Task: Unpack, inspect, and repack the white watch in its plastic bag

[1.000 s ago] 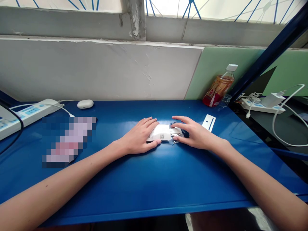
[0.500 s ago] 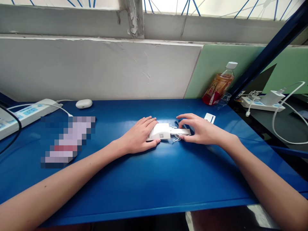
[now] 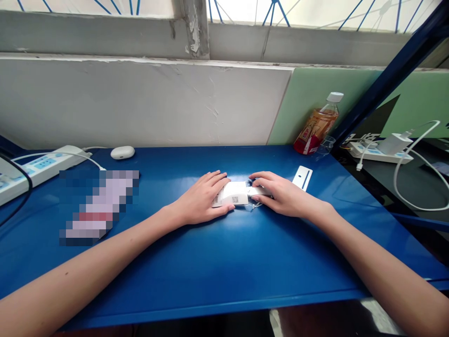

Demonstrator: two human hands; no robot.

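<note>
My left hand [image 3: 205, 199] lies flat with its fingers stretched out over the left part of a white printed label [image 3: 236, 193]. A small square code shows on the label's bare part. Clear plastic [image 3: 249, 206] pokes out around its right end, with a short ball chain [image 3: 257, 204] there. From that end a narrow whitish strip [image 3: 257, 191] runs under my right hand [image 3: 282, 193]. My right fingers arch over this strip, index finger and thumb apart on either side of it. Whether a fingertip touches the strip is hidden.
A white card with a dark stripe [image 3: 302, 179] lies behind my right wrist. A drink bottle [image 3: 317, 126] leans at the back right. On the left are a pixelated phone-shaped thing [image 3: 101, 206], a white earbud case [image 3: 122, 152] and a power strip [image 3: 45, 164]. The blue table's front edge [image 3: 210, 311] is near me.
My right hand has moved a little left and lower over the strip, covering more of it and uncovering more of the white card. My left hand stays on the label.
</note>
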